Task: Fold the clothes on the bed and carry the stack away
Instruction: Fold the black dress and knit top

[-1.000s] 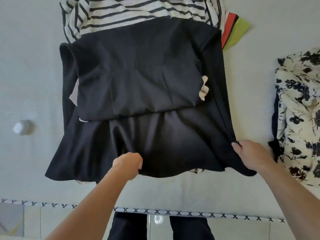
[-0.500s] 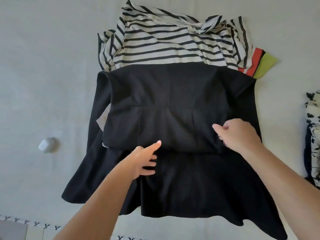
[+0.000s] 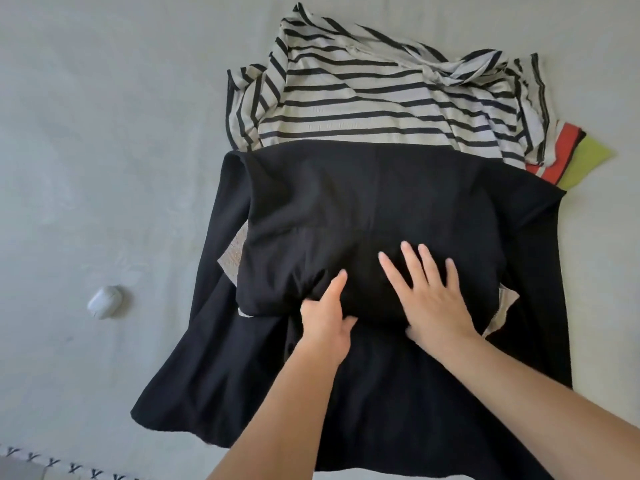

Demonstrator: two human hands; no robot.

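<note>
A black garment (image 3: 363, 209) lies spread on the pale bed sheet (image 3: 104, 133), its top part folded down over its flared lower part. My right hand (image 3: 429, 299) lies flat on the folded part with fingers spread. My left hand (image 3: 327, 317) touches the folded edge beside it; its index finger points forward, and the other fingers are hidden under the edge. A striped black-and-white garment (image 3: 363, 95) lies under and beyond the black one. Under the striped one, a red and yellow-green piece (image 3: 575, 157) sticks out at the right.
A small white case (image 3: 104, 301) sits on the sheet to the left. The bed's near edge with a patterned trim (image 3: 52, 462) shows at the bottom left.
Both hands left the black garment's lower hem and moved up onto its folded part. My right hand opened flat. The view shifted, and the floral garment at the right is out of view.
</note>
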